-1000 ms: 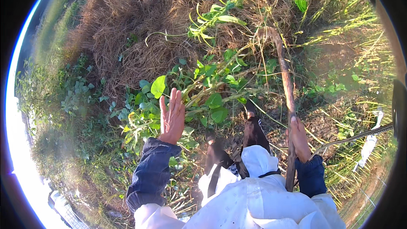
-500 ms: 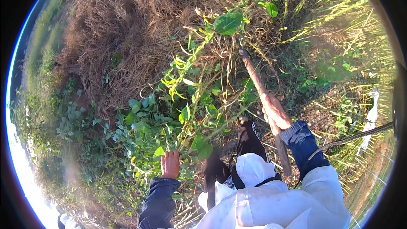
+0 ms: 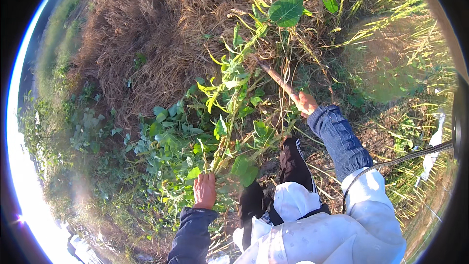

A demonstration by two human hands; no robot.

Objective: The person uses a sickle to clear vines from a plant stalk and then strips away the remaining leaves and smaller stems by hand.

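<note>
Near the lower middle, my left hand (image 3: 204, 191) closes round the base of a bunch of green plant stems (image 3: 228, 129) with broad leaves and long pale-green pods. The bunch leans up and to the right, topped by a large round leaf (image 3: 286, 11). My right hand (image 3: 305, 104) grips a wooden tool handle (image 3: 277, 78), which slants up and left behind thin dry stalks. Whatever head the tool has is hidden among the stems, and the sleeve covers the handle's rear end.
Dry brown straw (image 3: 141, 34) lies thick across the far side. Low leafy plants (image 3: 163, 139) grow left of the bunch. Cut yellowish stalks and a white scrap (image 3: 431, 151) lie at the right, where a dark cord (image 3: 405, 157) crosses. My dark trouser legs (image 3: 294, 164) stand close by.
My right hand has moved forward and left, bringing the wooden handle nearer the stems. The left hand keeps its hold on the bunch, whose top now sits farther right in view.
</note>
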